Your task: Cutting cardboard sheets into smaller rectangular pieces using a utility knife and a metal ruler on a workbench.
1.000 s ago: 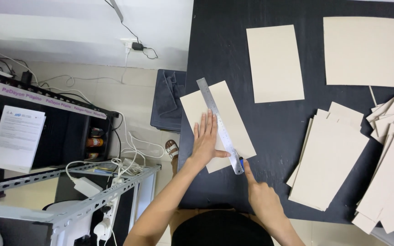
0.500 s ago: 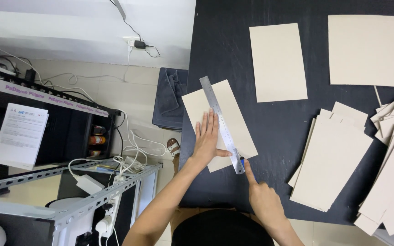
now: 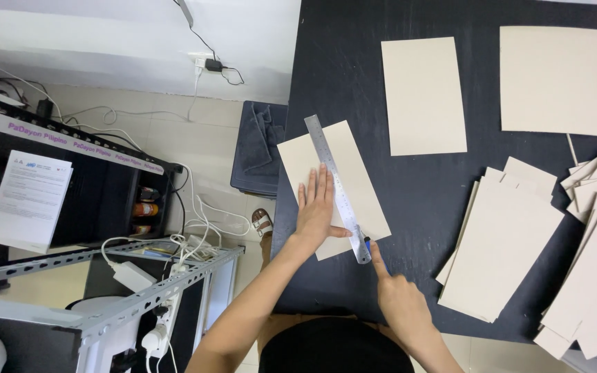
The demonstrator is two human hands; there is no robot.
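Observation:
A beige cardboard sheet (image 3: 357,173) lies near the left edge of a black table (image 3: 354,76). A long metal ruler (image 3: 327,160) lies diagonally across the sheet. My left hand (image 3: 316,207) presses flat on the sheet and the ruler, fingers spread. My right hand (image 3: 399,297) grips a small blue-handled cutter (image 3: 367,245) at the ruler's near end, index finger stretched along it.
Two more beige sheets (image 3: 423,93) (image 3: 557,79) lie further back. Stacks of cut cardboard (image 3: 502,245) fill the right side. Left of the table are a folded dark cloth (image 3: 257,148), a metal shelf frame (image 3: 105,290), cables and a power strip.
Both hands stay in nearly the same place on the ruler and sheet. The right hand with the cutter sits at the ruler's near end throughout.

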